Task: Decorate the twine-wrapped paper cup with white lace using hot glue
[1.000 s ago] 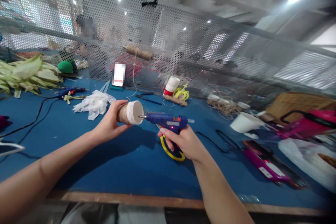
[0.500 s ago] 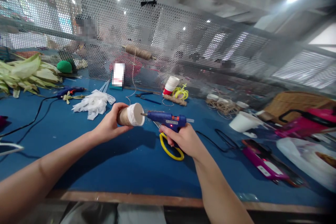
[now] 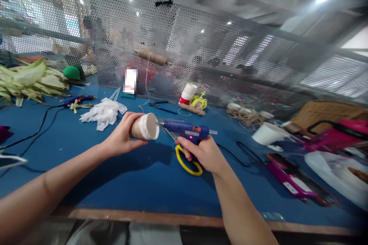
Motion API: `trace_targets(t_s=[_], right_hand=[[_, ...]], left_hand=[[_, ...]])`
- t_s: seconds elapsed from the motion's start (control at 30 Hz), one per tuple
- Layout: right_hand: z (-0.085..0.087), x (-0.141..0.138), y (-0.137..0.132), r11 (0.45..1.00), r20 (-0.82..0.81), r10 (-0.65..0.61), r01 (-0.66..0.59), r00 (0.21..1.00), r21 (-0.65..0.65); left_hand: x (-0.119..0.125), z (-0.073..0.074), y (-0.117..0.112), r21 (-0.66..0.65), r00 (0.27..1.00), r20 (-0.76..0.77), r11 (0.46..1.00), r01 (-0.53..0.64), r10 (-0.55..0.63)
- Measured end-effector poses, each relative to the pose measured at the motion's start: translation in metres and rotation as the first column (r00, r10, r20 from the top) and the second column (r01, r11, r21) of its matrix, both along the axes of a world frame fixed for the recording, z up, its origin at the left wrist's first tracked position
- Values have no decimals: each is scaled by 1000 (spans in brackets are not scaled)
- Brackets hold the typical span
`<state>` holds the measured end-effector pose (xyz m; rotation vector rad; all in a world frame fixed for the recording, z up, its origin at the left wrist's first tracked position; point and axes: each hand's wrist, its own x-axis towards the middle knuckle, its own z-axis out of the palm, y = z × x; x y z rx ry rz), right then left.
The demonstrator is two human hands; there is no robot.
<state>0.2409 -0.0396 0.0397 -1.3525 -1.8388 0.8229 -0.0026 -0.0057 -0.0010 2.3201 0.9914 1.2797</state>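
My left hand (image 3: 124, 134) is wrapped round a paper cup (image 3: 148, 126) covered in brown twine with a white lace band near one end. The cup lies tilted on its side in the air, its pale flat end facing right. In my right hand (image 3: 203, 150) is a blue hot glue gun (image 3: 185, 129) with a red light on and a clear glue stick at its back. Its metal nozzle points left, at or very near the cup's end. Below the gun, scissors with yellow handles (image 3: 188, 162) rest on the blue table, partly hidden by my right hand.
White lace (image 3: 105, 113), pliers (image 3: 162, 106), a white thread spool (image 3: 188, 92) and a twine roll (image 3: 192, 109) lie further back. Corn husks (image 3: 31, 78) and another glue gun (image 3: 77, 100) are at left. A purple power strip (image 3: 290, 178) sits right. A perforated metal screen (image 3: 172, 46) stands behind.
The glue gun has shifted slightly right, and its nozzle sits a little higher against the cup's end. The cup has turned slightly in my left hand.
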Motion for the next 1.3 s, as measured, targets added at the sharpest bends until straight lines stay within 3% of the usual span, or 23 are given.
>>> trace_targets(t_s=[0.23,0.33,0.5,0.67,0.83,0.97,1.07,1.3], right_hand=[[0,0,-1,998,56,-47,44,997,55],[2,-1,-1,998,91,-56,53,994,33],[6,-3,-5,994,53,37,-32,998,-103],[2,-2,-2,998,-82,34,-38,996,-58],[2,-5,-3,995,-13,37,-38,999,-97],[3,-7,-5,974,-65,137,-147,988,-171],[1,-7,-5,985,-117,107,-122,987,-121],[-2,-10,-1,996,3,-6,6,1000,-93]], left_hand=[[-1,0,-1,-16,995,53,996,83,-82],[-1,-2,1,34,996,58,998,58,-60],[-2,-3,5,111,997,74,994,-8,0],[-4,-1,5,114,996,26,989,-91,89],[-2,-3,5,156,995,16,983,-96,95],[0,-9,8,68,981,60,980,-186,182],[0,-13,10,-26,963,33,964,-266,267],[3,-13,5,40,987,-72,989,-143,146]])
